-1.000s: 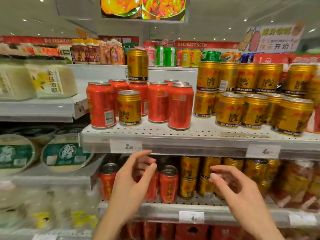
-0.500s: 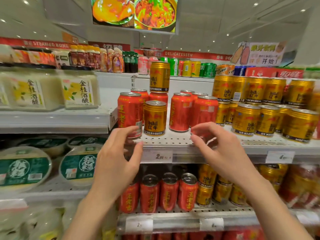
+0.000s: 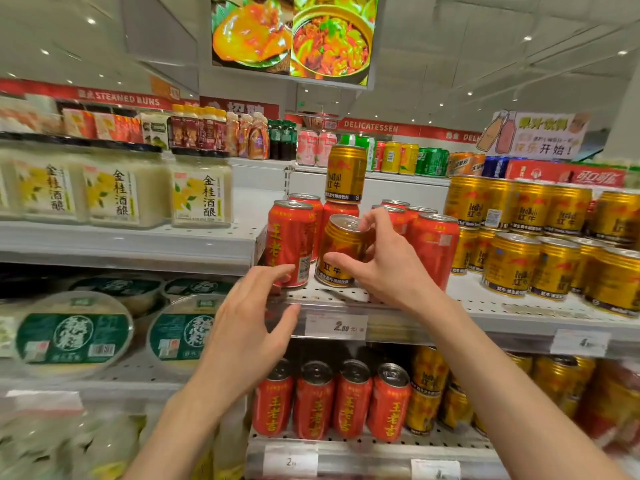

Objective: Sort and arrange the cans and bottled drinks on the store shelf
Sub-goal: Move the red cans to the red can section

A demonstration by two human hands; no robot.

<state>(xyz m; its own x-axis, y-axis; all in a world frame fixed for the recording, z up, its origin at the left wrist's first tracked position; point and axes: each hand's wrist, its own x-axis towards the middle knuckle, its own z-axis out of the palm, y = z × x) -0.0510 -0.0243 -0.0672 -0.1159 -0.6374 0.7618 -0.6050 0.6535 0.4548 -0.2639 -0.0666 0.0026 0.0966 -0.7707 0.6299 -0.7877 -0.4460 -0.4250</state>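
Observation:
A gold can [image 3: 337, 251] leans to the left among the red cans on the middle shelf [image 3: 346, 297]. My right hand [image 3: 382, 263] grips it, thumb on its front and fingers over its rim. My left hand [image 3: 251, 323] hovers with spread fingers, fingertips at the base of the front-left red can [image 3: 291, 242]. A second gold can [image 3: 346, 174] stands on top of a red can behind. More red cans [image 3: 434, 249] stand to the right of my hand. A block of gold cans [image 3: 540, 244] fills the shelf's right side.
The shelf below holds red cans [image 3: 332, 400] and gold cans [image 3: 429, 386]. To the left stand white jars [image 3: 201, 192] above and round green-lidded tubs [image 3: 74, 336] below. Bottles and mixed cans [image 3: 405, 157] line the top shelf. A price tag [image 3: 336, 327] hangs on the shelf edge.
Both hands rose from the lower shelf to the middle shelf. My right hand took hold of the front gold can and tipped it. My left hand reached the front-left red can.

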